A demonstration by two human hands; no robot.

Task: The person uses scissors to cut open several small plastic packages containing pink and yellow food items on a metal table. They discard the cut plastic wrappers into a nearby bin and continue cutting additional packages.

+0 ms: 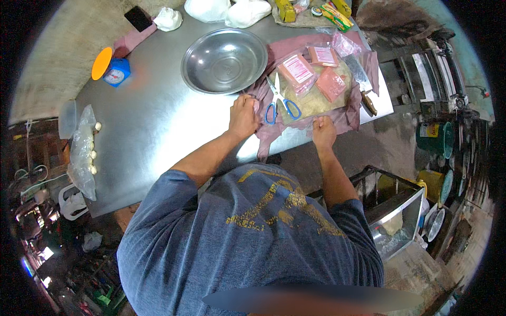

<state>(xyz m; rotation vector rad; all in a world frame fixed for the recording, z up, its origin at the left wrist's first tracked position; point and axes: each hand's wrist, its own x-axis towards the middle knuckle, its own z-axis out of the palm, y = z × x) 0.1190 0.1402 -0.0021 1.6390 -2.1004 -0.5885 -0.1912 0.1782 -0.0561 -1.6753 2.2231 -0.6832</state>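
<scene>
A mauve cloth (pixel 264 138) lies bunched under and around a worn, tan cutting board (pixel 311 108). My left hand (pixel 244 116) is closed on the cloth at the board's left side, just below a wide steel basin (pixel 190 73). At the board's near edge my right hand (pixel 323 131) has its fingers curled shut on the cloth's edge. Blue-handled scissors (pixel 277 94) rest on the board with blades spread. Beside them are flat, labelled packs of pink sliced meat (pixel 298 72) and an unlabelled pink pack (pixel 331 84). A wooden-handled knife (pixel 368 104) lies to the right.
The steel table (pixel 132 152) holds a blue scale (pixel 116 72) with an orange pan and a clear plastic bag (pixel 83 152) beside small, round, whitish things. White bags (pixel 247 13) and yellow packets (pixel 337 18) line the back. A glass-sided case (pixel 398 226) stands right of me.
</scene>
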